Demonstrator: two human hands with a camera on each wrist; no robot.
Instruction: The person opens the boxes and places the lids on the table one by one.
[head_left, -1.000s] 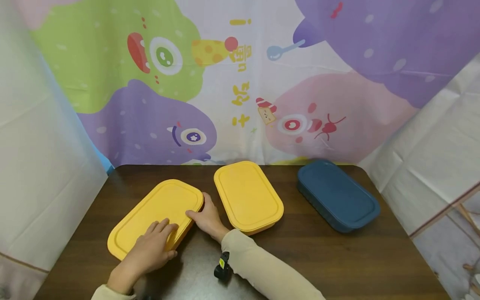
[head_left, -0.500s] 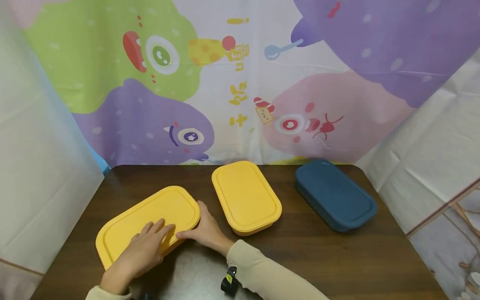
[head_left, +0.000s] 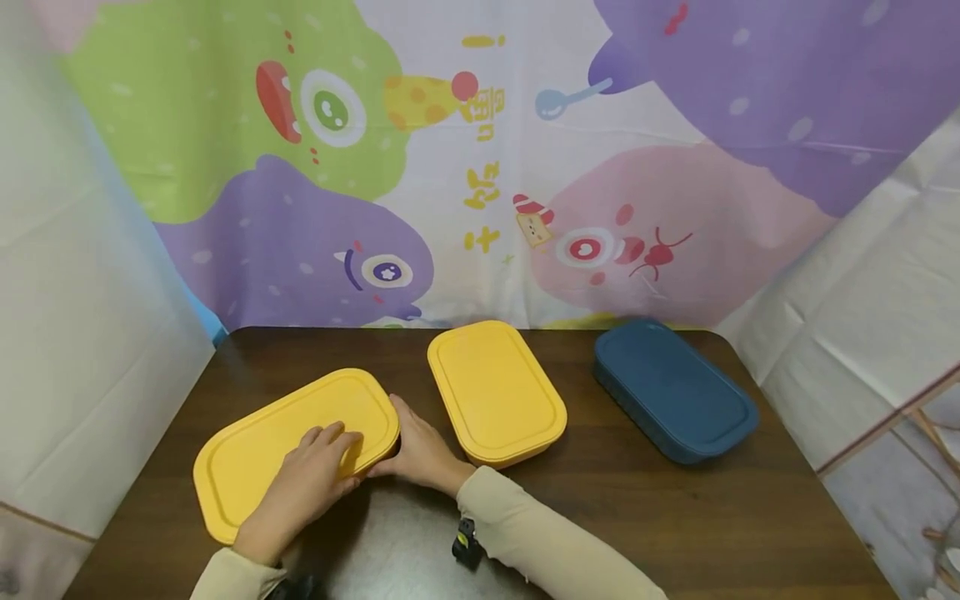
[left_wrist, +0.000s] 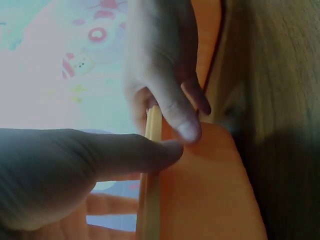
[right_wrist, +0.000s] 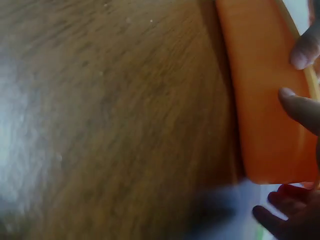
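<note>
A yellow lidded storage box (head_left: 258, 446) lies slantwise on the left of the table, its lid on. My left hand (head_left: 303, 483) holds its near long side, fingers bent on the lid and thumb at the rim. In the left wrist view, that thumb crosses the lid's edge (left_wrist: 152, 200) onto the box's side wall (left_wrist: 210, 185). At the right end, my right hand (head_left: 423, 454) grips the corner, its thumb on the front wall and fingers round the end. The right wrist view shows both thumbs near the rim; the box's inside is hidden.
A second yellow lidded box (head_left: 495, 392) stands at the middle back, close to my right hand. A dark blue lidded box (head_left: 675, 392) sits at the right on the brown table (head_left: 637, 525). A cartoon-printed curtain (head_left: 480, 283) hangs behind.
The left yellow box has shifted left and turned to lie flatter across the view. Both hands moved with it. My left thumb has come up against the rim, and its fingers are more bent.
</note>
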